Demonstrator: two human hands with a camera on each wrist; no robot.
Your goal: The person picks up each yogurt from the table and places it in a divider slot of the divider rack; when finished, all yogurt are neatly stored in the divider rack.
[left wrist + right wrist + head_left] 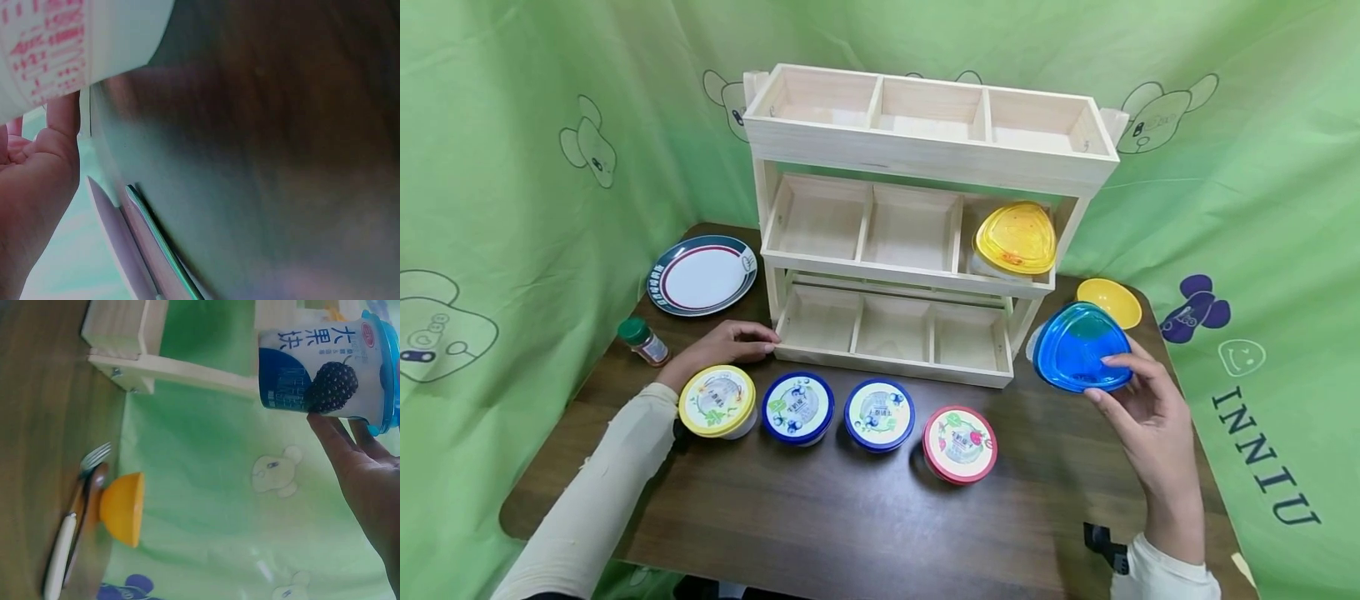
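Observation:
My right hand (1157, 417) grips a yogurt tub with a clear blue lid (1078, 346), held in the air by the shelf's right end. The right wrist view shows a blackberry picture on this tub's white-and-blue side (325, 375). At the lower left corner of the wooden shelf (925, 167), my left hand (730, 342) touches the frame with its fingertips. A yellow-lidded tub (1017, 237) sits in the middle tier's right compartment. Along the table stand a yellow-lidded tub (718, 400), two blue-lidded tubs (797, 408) (880, 415) and a red-lidded tub (960, 444).
Left of the shelf lie a dark-rimmed plate (703, 275) and a green-capped jar (643, 340). A yellow bowl (1112, 302) stands behind my right hand. Beside it are a fork (94, 456) and a brown-handled utensil (87, 500). Green curtains (512, 167) surround the table (850, 525).

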